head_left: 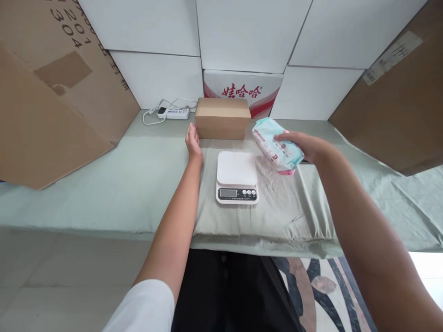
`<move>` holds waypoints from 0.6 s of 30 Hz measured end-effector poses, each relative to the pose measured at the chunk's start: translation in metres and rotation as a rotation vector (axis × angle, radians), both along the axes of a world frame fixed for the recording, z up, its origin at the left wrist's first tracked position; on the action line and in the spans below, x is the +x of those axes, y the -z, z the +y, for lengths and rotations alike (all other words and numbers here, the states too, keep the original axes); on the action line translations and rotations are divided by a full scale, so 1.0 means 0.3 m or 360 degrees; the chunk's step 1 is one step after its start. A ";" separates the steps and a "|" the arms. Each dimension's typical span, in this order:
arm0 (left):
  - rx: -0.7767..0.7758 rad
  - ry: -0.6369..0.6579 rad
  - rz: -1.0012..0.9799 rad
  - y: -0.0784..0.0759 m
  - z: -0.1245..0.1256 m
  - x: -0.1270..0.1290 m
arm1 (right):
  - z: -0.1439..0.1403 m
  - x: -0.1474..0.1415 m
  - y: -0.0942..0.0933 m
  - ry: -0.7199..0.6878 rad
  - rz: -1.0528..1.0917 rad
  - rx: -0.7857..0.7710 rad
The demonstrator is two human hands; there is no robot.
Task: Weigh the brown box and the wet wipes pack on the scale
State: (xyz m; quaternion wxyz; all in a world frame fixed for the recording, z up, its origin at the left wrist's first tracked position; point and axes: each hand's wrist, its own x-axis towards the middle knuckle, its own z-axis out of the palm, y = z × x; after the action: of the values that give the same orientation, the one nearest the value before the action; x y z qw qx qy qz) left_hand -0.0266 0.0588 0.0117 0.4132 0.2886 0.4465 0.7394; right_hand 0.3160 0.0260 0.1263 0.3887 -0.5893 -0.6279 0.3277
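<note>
My right hand (pixel 308 146) is closed around a pale-blue, white and pink soft plastic packet (pixel 277 145), thumb across its upper face, and I have it slanted just to the right of the flat white plastic kitchen scale (pixel 237 170). My left hand (pixel 193 140) grips nothing: the fingers are extended upright, palm turned toward the left end of the plain brown cardboard box (pixel 223 124) that sits behind the scale. From above I can't be sure whether that palm actually presses on the cardboard or only stands next to it.

The packet looks yielding, so I judge a broad, gentle hold better than a hard pinch; squeezing would likely buckle the film and let the lower end sag. Taking the weight from beneath as well as from the sides should steady it. The scale's plate is near the packet's left edge, so my wrist ought to stay high enough not to knock it or brush the buttons along its front. On the box side, a flat palm without shoving is best, since the pale green cloth (pixel 138 184) under everything is rucked on the right and could slide.
</note>
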 end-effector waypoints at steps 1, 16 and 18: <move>-0.0005 0.0000 -0.0010 -0.002 0.000 0.001 | 0.032 0.023 0.000 0.0076 -0.0054 -0.0166; 0.0016 0.0001 -0.0056 -0.002 -0.002 0.002 | 0.167 -0.146 0.069 0.0718 -0.1193 -0.0416; 0.0021 -0.0001 -0.0054 0.000 -0.001 0.003 | 0.178 -0.142 0.081 0.0710 -0.1158 -0.0399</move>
State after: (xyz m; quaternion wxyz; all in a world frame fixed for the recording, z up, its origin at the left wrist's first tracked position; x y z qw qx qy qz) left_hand -0.0258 0.0585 0.0116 0.4186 0.2784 0.4346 0.7473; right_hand 0.2734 0.0793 0.1019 0.1291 -0.8298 -0.5368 0.0807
